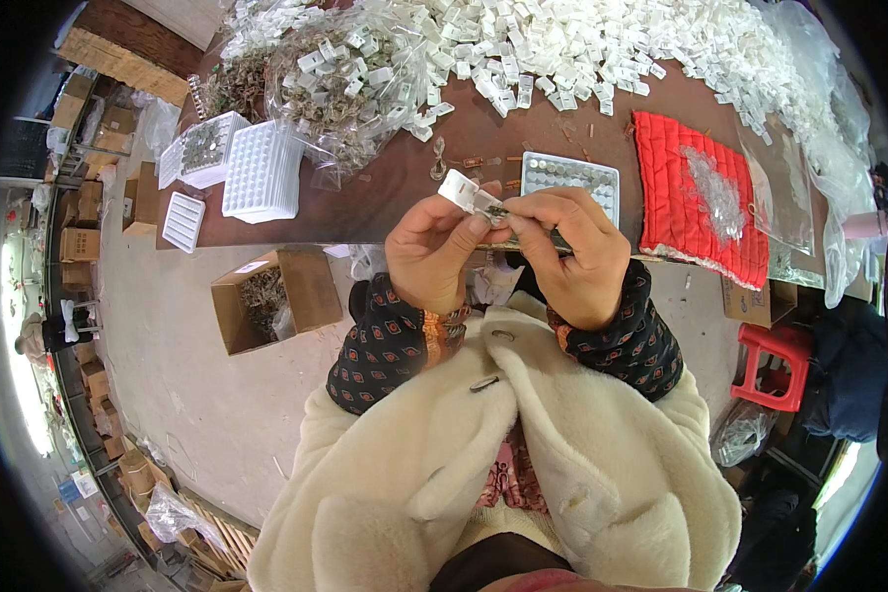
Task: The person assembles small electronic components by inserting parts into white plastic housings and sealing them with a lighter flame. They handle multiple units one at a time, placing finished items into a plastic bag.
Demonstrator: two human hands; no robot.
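You held a white case (458, 189) in front of you, over the table's near edge.
Your left hand (428, 249) pinched the case between thumb and fingers, with no gap left; your right hand (590, 259) had thumb and forefinger closed on a small dark part (496, 210) at the case's near end. Whether that part sat inside, you couldn't tell. Just beyond your right hand stood a tray (618, 195) of discs, left of a red cloth (658, 178) on the table (355, 212).
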